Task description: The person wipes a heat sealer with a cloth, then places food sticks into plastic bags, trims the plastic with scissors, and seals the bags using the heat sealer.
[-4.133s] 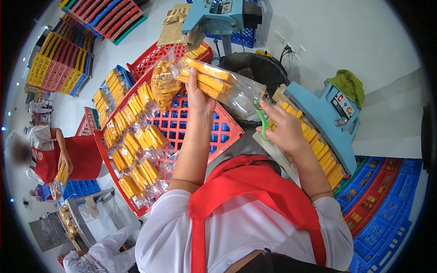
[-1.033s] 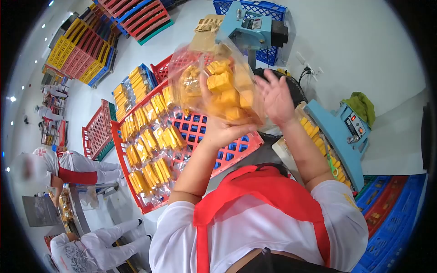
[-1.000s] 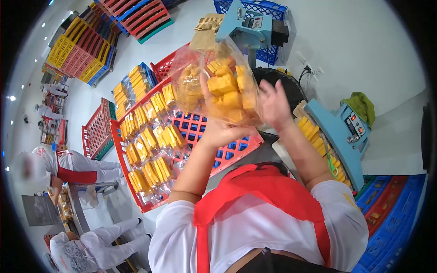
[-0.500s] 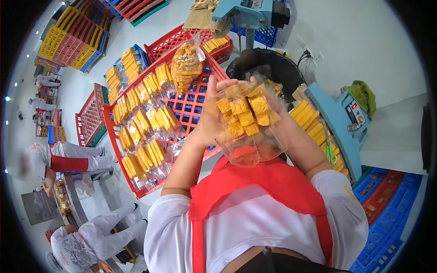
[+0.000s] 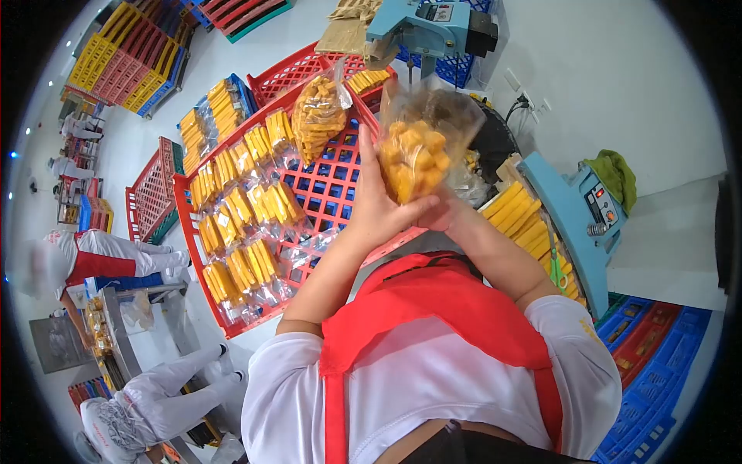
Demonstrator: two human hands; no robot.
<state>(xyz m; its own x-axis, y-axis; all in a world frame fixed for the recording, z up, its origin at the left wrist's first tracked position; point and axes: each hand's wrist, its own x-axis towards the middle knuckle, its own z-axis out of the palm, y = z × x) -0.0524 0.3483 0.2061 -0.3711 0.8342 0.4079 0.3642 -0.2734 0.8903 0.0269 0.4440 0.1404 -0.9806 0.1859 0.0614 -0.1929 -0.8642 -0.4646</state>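
Both hands hold up a clear plastic bag of yellow-orange pieces (image 5: 417, 158), its loose top upward and blurred. My left hand (image 5: 379, 205) supports its left side and base, thumb across the bottom. My right hand (image 5: 447, 210) is at the lower right of the bag, its fingers partly hidden behind it. Left of the hands, a red crate (image 5: 328, 185) bears rows of packed yellow sticks (image 5: 267, 203). A larger filled clear bag (image 5: 319, 112) lies at the crate's upper end.
A teal machine (image 5: 576, 224) stands at the right beside yellow sticks (image 5: 514, 220) and green-handled scissors (image 5: 558, 272). Behind the bag are a black-lined bin (image 5: 495, 135) and another teal machine (image 5: 433, 27). Two co-workers (image 5: 104, 259) (image 5: 147, 402) are at a metal table far left.
The bag has turned from lying flat across the hands to upright, its pieces bunched at the bottom. My left hand has come round its lower side.
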